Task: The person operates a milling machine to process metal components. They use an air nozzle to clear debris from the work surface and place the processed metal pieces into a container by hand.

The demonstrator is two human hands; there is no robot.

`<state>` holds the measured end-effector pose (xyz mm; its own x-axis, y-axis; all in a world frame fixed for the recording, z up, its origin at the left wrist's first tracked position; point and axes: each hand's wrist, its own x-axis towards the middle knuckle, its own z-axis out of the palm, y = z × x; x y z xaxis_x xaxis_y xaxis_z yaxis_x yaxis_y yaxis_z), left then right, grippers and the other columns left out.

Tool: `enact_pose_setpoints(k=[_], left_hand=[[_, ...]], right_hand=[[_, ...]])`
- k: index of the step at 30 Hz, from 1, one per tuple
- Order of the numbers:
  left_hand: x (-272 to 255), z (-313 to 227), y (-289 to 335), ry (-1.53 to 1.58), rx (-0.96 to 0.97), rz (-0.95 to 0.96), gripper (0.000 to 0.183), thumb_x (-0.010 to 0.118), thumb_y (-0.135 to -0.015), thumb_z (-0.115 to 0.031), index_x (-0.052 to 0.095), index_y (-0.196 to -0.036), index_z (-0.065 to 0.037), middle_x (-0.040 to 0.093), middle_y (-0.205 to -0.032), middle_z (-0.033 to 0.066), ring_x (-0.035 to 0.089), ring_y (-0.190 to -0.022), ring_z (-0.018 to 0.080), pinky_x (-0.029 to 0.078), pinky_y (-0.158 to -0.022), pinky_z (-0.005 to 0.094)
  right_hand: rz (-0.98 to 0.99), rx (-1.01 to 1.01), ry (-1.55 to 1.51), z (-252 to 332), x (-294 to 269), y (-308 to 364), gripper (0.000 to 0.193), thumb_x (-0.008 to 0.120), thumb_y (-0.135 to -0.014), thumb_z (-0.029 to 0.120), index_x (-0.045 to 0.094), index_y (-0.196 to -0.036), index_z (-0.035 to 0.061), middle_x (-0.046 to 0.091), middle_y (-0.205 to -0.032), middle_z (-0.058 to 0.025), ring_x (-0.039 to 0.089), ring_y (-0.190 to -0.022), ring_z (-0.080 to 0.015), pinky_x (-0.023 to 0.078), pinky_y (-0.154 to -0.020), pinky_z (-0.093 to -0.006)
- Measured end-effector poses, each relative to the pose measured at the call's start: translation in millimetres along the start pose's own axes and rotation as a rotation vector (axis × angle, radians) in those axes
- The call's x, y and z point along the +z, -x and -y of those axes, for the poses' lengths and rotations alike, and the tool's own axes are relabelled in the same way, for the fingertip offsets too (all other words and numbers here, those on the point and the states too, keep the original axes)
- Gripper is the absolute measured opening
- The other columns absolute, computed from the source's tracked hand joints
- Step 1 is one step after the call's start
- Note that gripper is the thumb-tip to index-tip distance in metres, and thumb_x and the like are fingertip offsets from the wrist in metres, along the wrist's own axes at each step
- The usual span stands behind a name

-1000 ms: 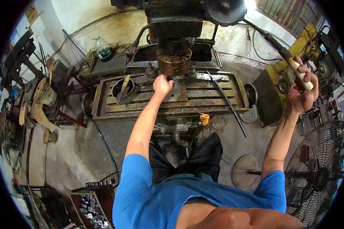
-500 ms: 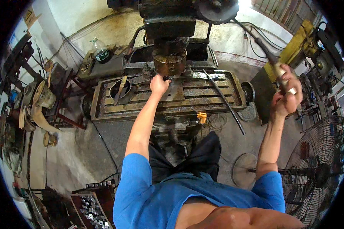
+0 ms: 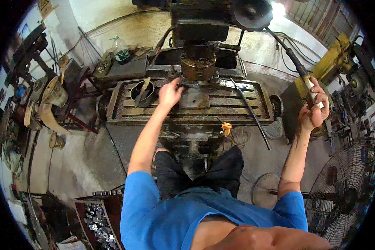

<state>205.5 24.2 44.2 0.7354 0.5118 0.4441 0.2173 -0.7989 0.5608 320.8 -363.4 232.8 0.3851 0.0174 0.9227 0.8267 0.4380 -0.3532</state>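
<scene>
My left hand (image 3: 170, 94) hovers over the slotted machine table (image 3: 233, 111), just in front of the spindle (image 3: 198, 66). Its thumb and forefinger are apart, and nothing shows between them. My right hand (image 3: 313, 106) is wrapped around the pale grip at the end of a long dark lever (image 3: 295, 60). That lever slopes up to a round hub (image 3: 252, 13) on the machine head. To the left of my left hand, a round metal pot (image 3: 149, 99) with a brush-like stick in it stands on the table. The spindle's underside is hard to make out.
A long metal bar (image 3: 253, 114) lies across the table's right part, overhanging the front edge. An orange-yellow object (image 3: 226, 127) sits at the front edge. A caged fan (image 3: 341, 196) stands at lower right. A box of small metal parts (image 3: 99, 227) is at lower left.
My left hand has drawn back from under the spindle toward the left, its fingers opening. My right hand remains on the lever grip. The whole view has shifted a little.
</scene>
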Motion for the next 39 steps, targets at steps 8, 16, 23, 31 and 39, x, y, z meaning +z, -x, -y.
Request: enact_pose_setpoints(k=[8, 16, 23, 31, 39], left_hand=[[-113, 59, 64, -0.546, -0.038, -0.172, 0.044, 0.057, -0.079, -0.036, 0.050, -0.116, -0.013, 0.056, -0.086, 0.0157, 0.059, -0.066, 0.0329, 0.046, -0.052, 0.0407], [-86, 119, 59, -0.427, -0.107, -0.224, 0.026, 0.052, -0.081, -0.020, 0.057, -0.105, -0.010, 0.058, -0.073, 0.0194, 0.059, -0.067, 0.0341, 0.047, -0.056, 0.0416], [-72, 50, 81, 1.115, -0.585, -0.245, 0.020, 0.053, -0.087, -0.020, 0.058, -0.092, -0.002, 0.050, -0.060, -0.0007, 0.042, -0.047, 0.0068, 0.032, -0.041, 0.0211], [-1, 2, 41, 0.299, -0.306, -0.161, 0.022, 0.051, -0.083, -0.018, 0.061, -0.091, -0.001, 0.061, -0.076, 0.0159, 0.058, -0.072, 0.0294, 0.045, -0.065, 0.0391], [31, -19, 21, 0.062, -0.303, -0.141, 0.023, 0.051, -0.082, -0.022, 0.062, -0.092, -0.005, 0.062, -0.085, 0.0174, 0.058, -0.084, 0.0354, 0.045, -0.071, 0.0431]], right_hand=[[-0.056, 0.024, -0.052, 6, 5, -6, 0.010, 0.040, -0.054, 0.004, 0.040, -0.064, 0.0020, 0.054, -0.085, -0.0198, 0.047, -0.105, -0.0432, 0.025, -0.096, -0.0569], [-0.034, -0.024, -0.148, -2, 10, -7, 0.014, 0.047, -0.061, 0.010, 0.045, -0.071, 0.0004, 0.055, -0.090, -0.0200, 0.047, -0.106, -0.0410, 0.026, -0.097, -0.0551], [-0.049, -0.021, -0.097, -1, 4, -1, 0.011, 0.045, -0.060, 0.008, 0.043, -0.069, 0.0011, 0.054, -0.087, -0.0189, 0.047, -0.105, -0.0396, 0.026, -0.097, -0.0547], [-0.058, 0.016, -0.118, -2, 5, 2, 0.011, 0.043, -0.057, 0.005, 0.042, -0.068, 0.0028, 0.054, -0.088, -0.0190, 0.046, -0.108, -0.0417, 0.025, -0.097, -0.0553], [-0.080, -0.001, -0.102, 3, 12, 3, 0.012, 0.040, -0.055, 0.004, 0.041, -0.066, 0.0036, 0.054, -0.087, -0.0190, 0.045, -0.109, -0.0420, 0.025, -0.097, -0.0551]])
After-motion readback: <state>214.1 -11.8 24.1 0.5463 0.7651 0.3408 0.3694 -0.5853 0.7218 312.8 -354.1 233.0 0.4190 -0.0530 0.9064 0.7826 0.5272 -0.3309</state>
